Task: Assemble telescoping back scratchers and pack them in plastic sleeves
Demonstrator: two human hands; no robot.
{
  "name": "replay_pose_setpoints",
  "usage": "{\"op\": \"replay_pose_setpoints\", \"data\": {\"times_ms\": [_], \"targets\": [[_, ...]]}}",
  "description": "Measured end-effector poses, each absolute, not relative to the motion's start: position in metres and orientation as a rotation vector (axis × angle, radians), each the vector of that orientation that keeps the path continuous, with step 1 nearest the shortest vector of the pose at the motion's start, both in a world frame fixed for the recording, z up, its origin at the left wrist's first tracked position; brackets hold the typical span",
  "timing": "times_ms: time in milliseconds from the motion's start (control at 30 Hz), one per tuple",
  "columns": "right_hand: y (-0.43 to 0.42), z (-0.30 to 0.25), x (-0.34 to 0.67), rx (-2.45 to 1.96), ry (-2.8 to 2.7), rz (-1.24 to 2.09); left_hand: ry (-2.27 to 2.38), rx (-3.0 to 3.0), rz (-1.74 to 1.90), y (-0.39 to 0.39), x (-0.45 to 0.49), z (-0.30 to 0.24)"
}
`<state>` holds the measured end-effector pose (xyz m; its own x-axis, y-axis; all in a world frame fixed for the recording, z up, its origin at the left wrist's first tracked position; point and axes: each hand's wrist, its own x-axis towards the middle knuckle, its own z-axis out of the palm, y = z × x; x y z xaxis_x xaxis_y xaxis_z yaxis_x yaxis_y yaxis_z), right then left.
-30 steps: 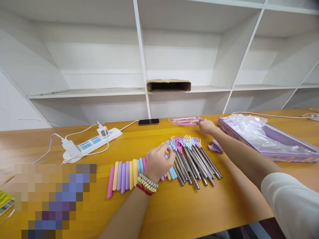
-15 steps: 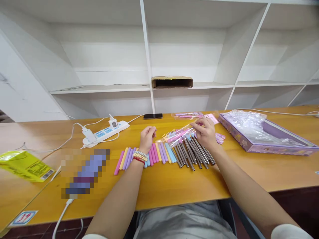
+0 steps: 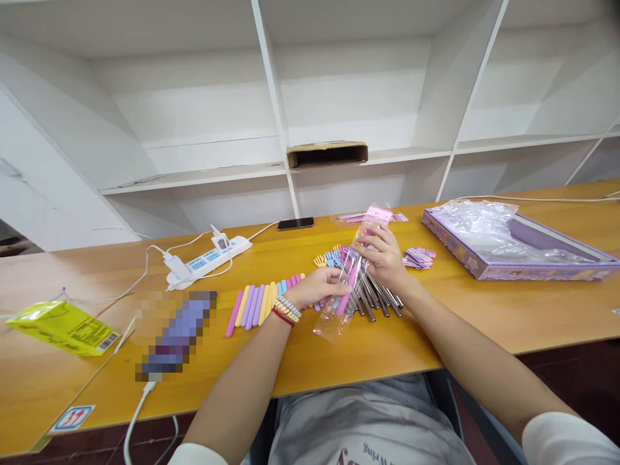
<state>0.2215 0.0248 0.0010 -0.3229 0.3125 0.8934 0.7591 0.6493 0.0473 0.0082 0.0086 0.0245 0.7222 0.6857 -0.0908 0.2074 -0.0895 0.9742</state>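
A clear plastic bag (image 3: 339, 303) with a pink header card and pink pieces inside hangs upright above the table. My right hand (image 3: 385, 258) is closed on its upper part. My left hand (image 3: 317, 290), with bead bracelets on the wrist, pinches the bag lower down at its left edge. Under the hands lies a row of pastel silicone sleeves (image 3: 256, 303) in pink, yellow, purple and blue. Beside them is a bunch of metal rods with coloured hand-shaped tips (image 3: 375, 294).
A white power strip (image 3: 208, 258) with chargers and cables lies at the back left, a black phone (image 3: 295, 223) behind the rods. More packed bags (image 3: 353, 217), small pink cards (image 3: 419, 256), a purple box with crumpled plastic (image 3: 513, 248), a yellow packet (image 3: 62, 328), white shelves (image 3: 310, 161) behind.
My right hand brought a bag from the far pile back over the rods and stood it upright. My left hand left the sleeves and took hold of the bag's lower part.
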Motion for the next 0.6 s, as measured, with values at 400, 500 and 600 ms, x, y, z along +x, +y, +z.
{"op": "replay_pose_setpoints", "data": {"times_ms": [400, 500, 600], "targets": [[0.015, 0.007, 0.214, -1.044, -1.756, -0.491, 0.727, 1.607, 0.733, 0.005, 0.023, 0.015], [0.008, 0.012, 0.209, -1.016, -1.684, -0.392, 0.813, 1.534, 1.015, 0.011, 0.023, 0.014], [0.004, 0.011, 0.203, -0.877, -1.810, -0.230, 0.939, 1.437, 1.340, 0.019, 0.020, 0.013]]}}
